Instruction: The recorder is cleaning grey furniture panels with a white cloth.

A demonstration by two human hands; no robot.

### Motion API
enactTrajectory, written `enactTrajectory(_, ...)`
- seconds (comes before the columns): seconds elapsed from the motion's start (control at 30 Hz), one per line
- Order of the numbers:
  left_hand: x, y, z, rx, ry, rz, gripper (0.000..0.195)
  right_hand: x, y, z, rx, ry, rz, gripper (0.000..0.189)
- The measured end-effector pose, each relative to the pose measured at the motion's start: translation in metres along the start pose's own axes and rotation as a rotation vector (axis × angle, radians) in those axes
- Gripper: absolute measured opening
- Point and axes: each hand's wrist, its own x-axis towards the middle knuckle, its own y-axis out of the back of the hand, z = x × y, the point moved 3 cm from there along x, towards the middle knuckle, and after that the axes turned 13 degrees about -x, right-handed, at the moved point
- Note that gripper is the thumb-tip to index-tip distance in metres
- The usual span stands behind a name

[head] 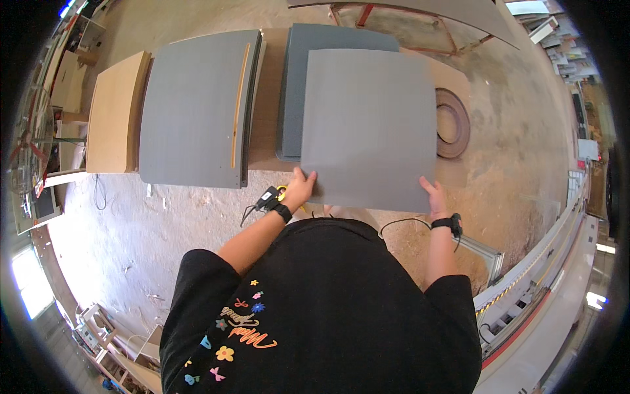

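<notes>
My left hand (300, 189) grips the near left corner of a flat grey panel (369, 128), thumb on top. At the panel's near right edge, my right hand (434, 196) holds it the same way; the fingers of both hands are partly hidden beneath. The panel overlaps a stack of darker blue-grey panels (339, 35) behind it. Right of the panel lies a coil of brown edge banding (460, 125), partly covered by it. A stack of grey panels (192, 108) with an orange-yellow slot stands to the left. Each wrist wears a black strap with a small device.
Tan boards (115, 113) are stacked at the far left. A red metal frame (364, 16) under a large sheet (443, 15) stands beyond. A long machine (536, 295) with a yellow-black striped edge runs along the right, near an aluminium profile frame (485, 251).
</notes>
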Motion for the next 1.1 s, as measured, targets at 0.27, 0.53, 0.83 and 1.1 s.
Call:
enactTrajectory(0.27,0.020,-0.074,0.020,0.122,-0.146,-0.165,0.064,-0.058,0.075,-0.064,0.138,0.132,0.074,0.040)
enactTrajectory(0.53,0.049,-0.097,0.010,0.135,-0.146,-0.306,0.069,-0.136,0.019,-0.165,-0.082,0.328,0.058,0.030)
enactTrajectory(0.83,-0.074,0.042,0.195,-0.251,-0.228,-0.397,0.065,-0.203,-0.116,-0.237,-0.313,0.673,0.056,0.036)
enactTrajectory(1.1,-0.135,0.127,0.261,-0.107,-0.499,-0.101,0.050,-0.179,-0.189,-0.248,-0.463,0.734,-0.158,0.048)
